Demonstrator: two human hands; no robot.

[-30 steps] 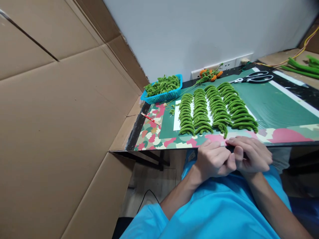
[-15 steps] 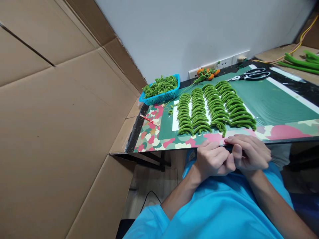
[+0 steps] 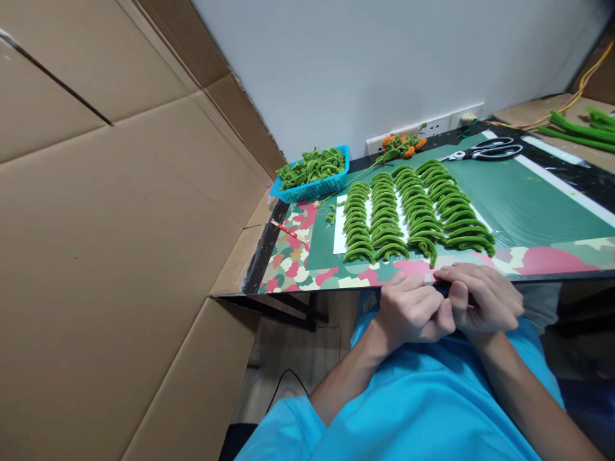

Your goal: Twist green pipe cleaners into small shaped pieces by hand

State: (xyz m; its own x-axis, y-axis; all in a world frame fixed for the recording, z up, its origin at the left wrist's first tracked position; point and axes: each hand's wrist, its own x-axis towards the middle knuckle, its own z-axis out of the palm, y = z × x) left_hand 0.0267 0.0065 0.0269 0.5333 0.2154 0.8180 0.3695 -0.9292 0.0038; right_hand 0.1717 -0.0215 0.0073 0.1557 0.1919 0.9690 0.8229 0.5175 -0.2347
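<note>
At the table's front edge my left hand (image 3: 414, 307) is closed, its fingers curled and thumb pressed in. My right hand (image 3: 483, 298) is closed beside it, thumb bent against the fingers, and the two hands meet at their fingertips. Whatever they hold, if anything, is hidden. Just beyond them lie several rows of curved fuzzy green pipe-cleaner pieces (image 3: 384, 214) on a white sheet (image 3: 339, 224). The ends of the nearest pieces reach almost to my right fingers.
A blue basket (image 3: 312, 191) full of green pieces stands back left. Orange pipe-cleaner flowers (image 3: 408, 148) and black-handled scissors (image 3: 492, 150) lie at the back. A red pen-like tool (image 3: 289, 232) is on the left. Green stems (image 3: 576, 131) lie far right; a cardboard wall (image 3: 106, 256) bounds the left.
The view has shifted very slightly. Both hands stay closed together at the table edge, with hardly any visible movement.
</note>
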